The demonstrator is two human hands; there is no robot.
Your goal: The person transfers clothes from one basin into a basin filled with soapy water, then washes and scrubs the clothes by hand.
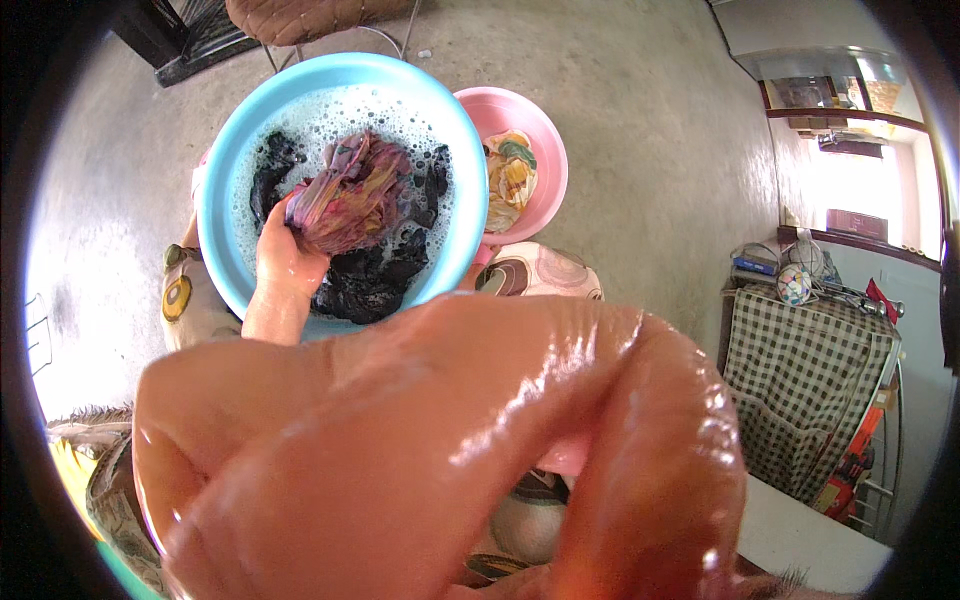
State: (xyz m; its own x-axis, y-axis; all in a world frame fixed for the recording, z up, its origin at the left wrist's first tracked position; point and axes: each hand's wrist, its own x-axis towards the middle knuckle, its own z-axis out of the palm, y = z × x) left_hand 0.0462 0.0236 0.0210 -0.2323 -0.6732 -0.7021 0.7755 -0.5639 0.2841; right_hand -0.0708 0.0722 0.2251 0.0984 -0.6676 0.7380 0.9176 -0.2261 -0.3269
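A light-blue plastic basin holds sudsy water and dark wet cloth. Over it, my left hand grips a bunched multicoloured patterned cloth, with the thumb along its near left side. My right hand, wet and shiny, is raised very close to the camera and fills much of the lower view. Its fingers bend down at the right; whether anything is in them cannot be seen. Behind it, parts of my patterned clothing show.
A pink basin with a white, yellow and green cloth stands against the blue basin's right side. A brown quilted seat is beyond. At right stands a checked-cloth-covered piece with a patterned ball on top.
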